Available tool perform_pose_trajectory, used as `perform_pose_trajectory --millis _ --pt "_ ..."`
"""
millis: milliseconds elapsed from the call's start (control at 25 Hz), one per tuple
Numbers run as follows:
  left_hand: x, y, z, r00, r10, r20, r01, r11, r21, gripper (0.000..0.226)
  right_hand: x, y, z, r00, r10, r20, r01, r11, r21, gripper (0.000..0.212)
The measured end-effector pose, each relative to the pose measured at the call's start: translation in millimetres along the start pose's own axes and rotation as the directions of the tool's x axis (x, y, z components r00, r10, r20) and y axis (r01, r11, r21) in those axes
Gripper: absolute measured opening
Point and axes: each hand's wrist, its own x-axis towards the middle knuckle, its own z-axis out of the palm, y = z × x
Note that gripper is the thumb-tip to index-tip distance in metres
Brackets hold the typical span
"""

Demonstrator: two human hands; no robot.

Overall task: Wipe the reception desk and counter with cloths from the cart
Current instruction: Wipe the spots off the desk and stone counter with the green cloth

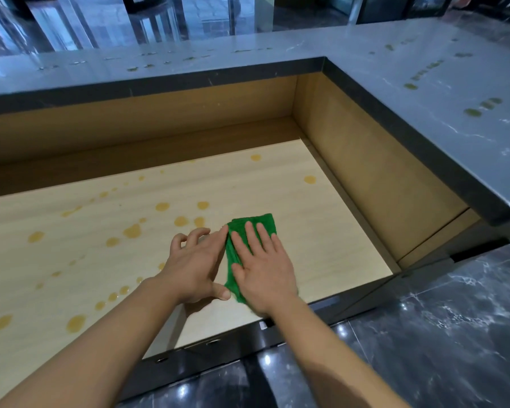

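Landmark: grey marble counter (424, 92), L-shaped. Beyond its far edge: glossy lobby floor (106, 22) mirroring pale daylight; dark furniture legs (127, 2) stand there, type unclear; black cabinet (395, 8) past its far right end. Beneath its overhang: tan wood panels (351, 160). On its near side, lower right: dark marble floor tiles (454, 334), white-veined, polished; small bright light spots (340, 329) reflected in them.

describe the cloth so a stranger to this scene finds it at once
Look at the pale wooden desk below the grey marble counter. Near its front right, a folded cloth lies under the flat right hand. It alone is bright green.
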Motion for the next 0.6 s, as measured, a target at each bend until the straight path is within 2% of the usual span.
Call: perform_pose_trajectory --millis 40,120,320,440,600 --pt "-1 1 -1 1.000 -0.001 0.001 0.001 1.000 0.028 0.126 -2 17 -3 0.998 -0.064 -0.001 0.064 0.998 -0.010 0.067" --pt "-2 2 -3 1.000 -0.002 -0.004 0.002 0.998 0.071 0.124 -5 60 -8 0.998 -0.067 -0.005 0.066 0.997 -0.033 0.069" --pt "-3 5 -1 0.998 0.030 -0.052 -0.025 0.995 0.097 0.116 -5 139 -18 0.972 0.234 -0.017 -0.235 0.969 -0.077 0.070" --pt "-5 2 3 0.997 0.018 -0.077 -0.014 0.999 0.050 0.114 2 134 -18 0.931 0.364 -0.017 -0.364 0.931 -0.035 0.059" --pt "-12 -4 9 0.985 -0.082 -0.150 0.073 0.995 -0.066 0.121 34 80 -13 0.817 0.576 -0.039 -0.576 0.818 0.017 0.060"
